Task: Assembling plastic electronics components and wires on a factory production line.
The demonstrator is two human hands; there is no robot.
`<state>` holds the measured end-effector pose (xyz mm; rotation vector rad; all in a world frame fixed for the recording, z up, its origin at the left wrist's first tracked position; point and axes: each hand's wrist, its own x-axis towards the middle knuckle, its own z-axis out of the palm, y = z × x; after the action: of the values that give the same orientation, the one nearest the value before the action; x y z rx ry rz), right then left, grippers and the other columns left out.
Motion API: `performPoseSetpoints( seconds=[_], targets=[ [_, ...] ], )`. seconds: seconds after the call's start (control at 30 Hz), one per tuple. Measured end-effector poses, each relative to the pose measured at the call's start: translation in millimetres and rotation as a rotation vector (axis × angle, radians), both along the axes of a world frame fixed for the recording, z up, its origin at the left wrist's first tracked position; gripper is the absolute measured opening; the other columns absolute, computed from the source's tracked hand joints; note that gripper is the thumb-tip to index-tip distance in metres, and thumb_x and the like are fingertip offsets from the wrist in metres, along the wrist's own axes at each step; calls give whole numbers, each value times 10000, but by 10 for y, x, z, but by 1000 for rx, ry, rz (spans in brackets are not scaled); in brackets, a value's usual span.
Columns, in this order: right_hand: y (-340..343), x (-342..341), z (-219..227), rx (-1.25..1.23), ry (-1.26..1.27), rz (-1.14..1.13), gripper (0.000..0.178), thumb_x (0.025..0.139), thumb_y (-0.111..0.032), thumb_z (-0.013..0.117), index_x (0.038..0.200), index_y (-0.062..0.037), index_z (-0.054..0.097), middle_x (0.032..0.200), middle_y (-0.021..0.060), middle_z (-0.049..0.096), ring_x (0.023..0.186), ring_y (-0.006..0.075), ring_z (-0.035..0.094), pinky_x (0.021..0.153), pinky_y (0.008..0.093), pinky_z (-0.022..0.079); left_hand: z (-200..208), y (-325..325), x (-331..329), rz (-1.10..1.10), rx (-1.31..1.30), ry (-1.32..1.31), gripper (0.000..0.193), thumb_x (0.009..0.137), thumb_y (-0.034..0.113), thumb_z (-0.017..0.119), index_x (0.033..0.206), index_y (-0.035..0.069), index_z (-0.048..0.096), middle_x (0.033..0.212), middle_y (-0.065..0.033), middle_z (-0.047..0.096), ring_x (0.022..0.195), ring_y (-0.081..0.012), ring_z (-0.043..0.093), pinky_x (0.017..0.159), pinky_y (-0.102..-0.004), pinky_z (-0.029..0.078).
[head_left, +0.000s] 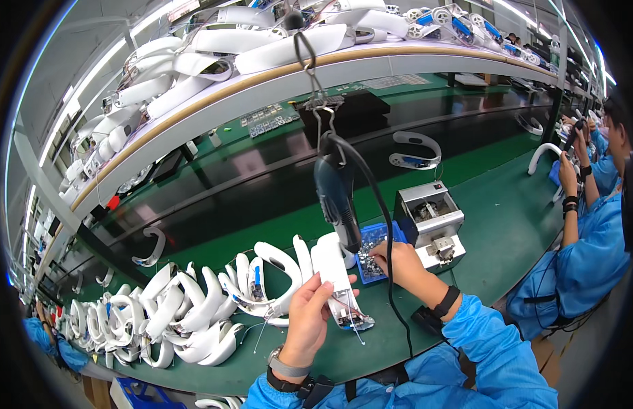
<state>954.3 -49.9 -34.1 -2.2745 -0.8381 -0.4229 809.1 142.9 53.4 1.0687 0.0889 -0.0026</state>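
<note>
My left hand [308, 315] is closed round the edge of a white curved plastic housing [335, 271], held upright over the green bench. At its lower end the housing is open, with thin wires and a small circuit part showing. To the right, my right hand [401, 264] reaches into a blue tray [372, 278] of small metal parts [366, 256]. Its fingertips are pinched together among the parts; what they hold, if anything, is too small to make out. A dark electric screwdriver [335, 198] hangs on a hook just above, its cable passing in front of my right hand.
Many white housings [187, 307] are heaped on the bench to the left. A metal-faced machine [432, 225] stands right of the tray. Beyond runs a dark conveyor [262, 167] carrying a housing [417, 151], below a loaded shelf [316, 63]. A co-worker in blue [569, 266] works at the right.
</note>
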Motion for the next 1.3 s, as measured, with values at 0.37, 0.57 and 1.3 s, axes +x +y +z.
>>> performPoseSetpoints(
  seconds=[0.37,0.57,1.3],
  targets=[
    [78,-532,653,552,218,207,128,823,69,663,941,36,700,888,102,684,800,181,687,687,278,544,-38,-68,43,0,55,-26,404,982,87,505,1350,-78,472,1148,-211,669,966,-254,701,793,-345,605],
    [278,-677,764,708,67,361,169,730,14,796,883,-34,742,844,66,724,818,204,639,722,303,510,-97,-77,79,-41,19,-42,399,999,109,555,1355,-55,480,1120,-122,687,934,-139,678,791,-263,571],
    [111,-729,655,515,-346,282,275,701,57,756,962,-27,729,837,78,705,790,261,665,663,336,542,-144,-158,80,44,99,-112,442,942,-45,536,1371,-92,445,1150,-160,679,995,-170,679,780,-270,576]
  ],
)
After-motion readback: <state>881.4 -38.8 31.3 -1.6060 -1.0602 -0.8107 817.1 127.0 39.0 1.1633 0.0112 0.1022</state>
